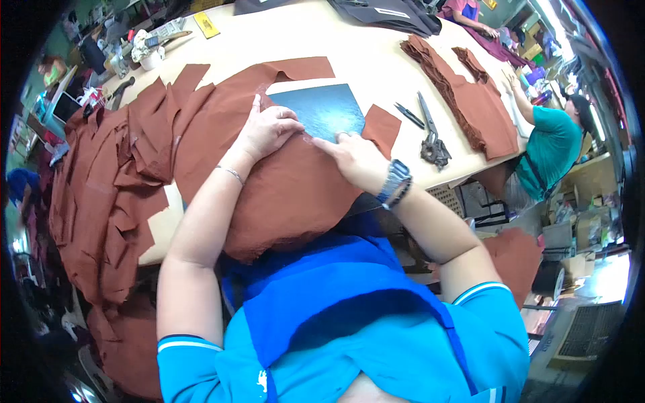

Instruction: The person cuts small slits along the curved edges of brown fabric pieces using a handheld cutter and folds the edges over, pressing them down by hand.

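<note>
A large piece of rust-brown fabric (289,195) lies across the table edge and hangs toward my lap. My left hand (269,129) rests on it with bent fingers, closed at the fabric's upper edge. Close by, my right hand (353,156) has its fingers drawn together at the same edge, a fingertip touching the cloth. Under and beyond both hands is a dark, shiny flat board (322,107), partly covered by the fabric. A small brown fabric piece (381,129) sits at the board's right side.
Scissors (430,131) and a slim black tool (409,115) lie to the right. Heaped brown fabric (101,195) covers the left side. More brown pieces (470,101) lie near a co-worker in teal (554,148). Dark folded cloth (390,15) and a yellow card (206,25) are farther back.
</note>
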The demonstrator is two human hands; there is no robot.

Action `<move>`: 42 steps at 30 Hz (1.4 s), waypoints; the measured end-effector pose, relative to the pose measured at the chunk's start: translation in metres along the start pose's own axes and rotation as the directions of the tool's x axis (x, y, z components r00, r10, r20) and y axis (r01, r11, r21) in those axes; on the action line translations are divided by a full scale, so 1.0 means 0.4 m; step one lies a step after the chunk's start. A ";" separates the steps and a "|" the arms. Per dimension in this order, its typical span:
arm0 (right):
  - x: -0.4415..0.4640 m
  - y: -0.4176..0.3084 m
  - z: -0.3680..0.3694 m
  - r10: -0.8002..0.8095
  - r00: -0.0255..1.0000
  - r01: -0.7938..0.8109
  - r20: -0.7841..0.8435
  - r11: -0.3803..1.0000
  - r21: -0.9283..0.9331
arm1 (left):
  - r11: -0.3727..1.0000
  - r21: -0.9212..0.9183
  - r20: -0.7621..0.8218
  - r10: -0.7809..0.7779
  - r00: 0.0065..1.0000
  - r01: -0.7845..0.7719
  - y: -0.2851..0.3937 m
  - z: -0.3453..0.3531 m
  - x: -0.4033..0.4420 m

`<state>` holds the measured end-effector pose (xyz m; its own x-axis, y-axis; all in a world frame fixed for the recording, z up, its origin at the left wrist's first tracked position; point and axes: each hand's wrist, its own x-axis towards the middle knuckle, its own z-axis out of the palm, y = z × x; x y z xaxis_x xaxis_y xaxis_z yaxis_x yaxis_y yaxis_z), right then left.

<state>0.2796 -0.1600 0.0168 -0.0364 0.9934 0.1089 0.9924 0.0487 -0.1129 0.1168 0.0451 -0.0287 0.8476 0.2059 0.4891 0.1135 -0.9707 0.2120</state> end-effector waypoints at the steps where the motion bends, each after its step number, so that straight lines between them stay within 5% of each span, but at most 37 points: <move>1: -0.023 0.005 -0.006 -0.013 1.000 0.012 -0.011 1.000 -0.018 | 1.000 0.028 -0.007 -0.002 1.000 0.002 0.002 -0.003 0.000; 5: -0.096 0.005 -0.037 -0.037 0.985 0.044 -0.167 0.998 0.039 | 0.992 0.013 -0.068 -0.122 0.990 0.123 0.002 -0.013 0.003; 7: -0.125 -0.022 -0.026 0.118 0.971 -0.085 -0.209 0.983 0.163 | 0.966 -0.064 -0.137 -0.256 0.957 0.250 -0.019 -0.039 -0.005; 10: -0.155 -0.025 0.004 0.213 0.939 -0.113 -0.268 0.932 0.344 | 0.904 0.060 0.073 -0.427 0.901 0.423 -0.057 -0.095 -0.096; 14: -0.115 0.028 -0.013 0.172 0.976 -0.111 -0.135 0.922 0.371 | 0.831 0.214 0.168 -0.550 0.818 0.514 0.030 -0.166 -0.206; 17: -0.008 0.131 -0.077 0.280 0.949 -0.298 0.144 0.946 0.126 | 0.794 0.428 0.255 -0.564 0.785 0.432 0.182 -0.250 -0.211; 18: 0.015 0.190 -0.062 0.181 0.970 -0.133 -0.162 0.953 0.271 | 0.795 0.431 0.389 -0.590 0.708 0.426 0.240 -0.289 -0.181; 19: 0.054 0.203 -0.062 0.066 0.823 -0.015 -0.564 0.995 0.094 | 0.833 0.380 0.478 -0.550 0.685 0.403 0.277 -0.310 -0.170; 21: 0.096 0.195 -0.101 0.186 0.826 -0.127 -0.533 0.981 0.147 | 0.955 0.156 0.342 -0.293 0.893 0.254 0.277 -0.255 -0.210; 23: 0.113 0.164 -0.077 0.090 0.830 0.018 -0.550 0.982 0.188 | 0.969 0.195 0.326 -0.209 0.922 0.151 0.287 -0.176 -0.240; 24: 0.112 0.149 -0.053 0.038 0.850 0.095 -0.525 0.970 0.224 | 0.955 0.099 0.355 -0.295 0.887 0.278 0.300 -0.142 -0.257; 30: 0.036 0.116 -0.001 0.046 0.956 0.045 -0.290 0.952 0.302 | 0.961 0.143 0.271 -0.269 0.924 0.237 0.438 -0.206 -0.256; 36: 0.049 0.089 0.045 -0.116 0.918 0.259 -0.379 0.900 0.350 | 0.943 0.049 0.025 -0.332 0.943 0.331 0.299 -0.131 -0.129; 42: 0.054 0.072 0.086 -0.008 0.908 0.167 -0.418 0.924 0.345 | 0.920 -0.172 -0.048 -0.365 0.930 0.352 0.172 -0.012 -0.053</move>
<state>0.3033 -0.1337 -0.0182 0.0084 0.8584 0.5130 0.8701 0.2465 -0.4269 0.1043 -0.0254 -0.0206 0.7222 0.5513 0.4178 0.3135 -0.7993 0.5128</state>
